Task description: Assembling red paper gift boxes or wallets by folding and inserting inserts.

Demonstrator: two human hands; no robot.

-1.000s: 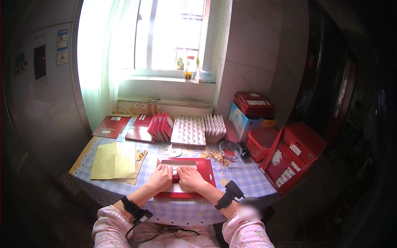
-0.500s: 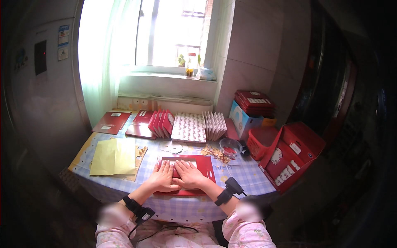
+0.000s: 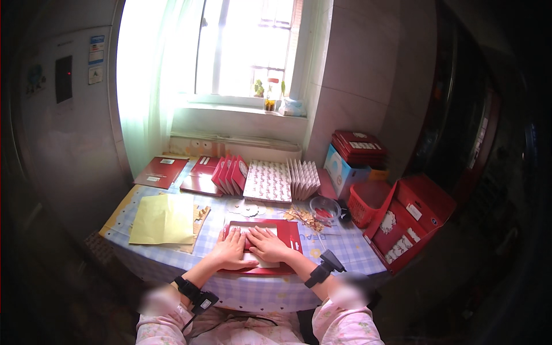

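Note:
A flat red cardboard piece (image 3: 291, 236) with a pale panel in its middle lies at the table's near edge. My left hand (image 3: 233, 252) rests flat on its left part, fingers stretched out. Just to the right, my right hand (image 3: 268, 244) also lies flat on it, fingers extended toward the left hand's fingertips. Neither hand grips anything. The hands cover much of the pale middle.
Yellow paper (image 3: 164, 219) lies at left. Red folders (image 3: 162, 172), folded red cards (image 3: 231, 174) and a patterned white panel (image 3: 268, 181) line the back. A clear bowl (image 3: 325, 209), red basket (image 3: 368, 201) and open red box (image 3: 405, 224) stand right.
The hands have parted a little at the heels, showing more of the pale panel between them. The whole view has shifted slightly.

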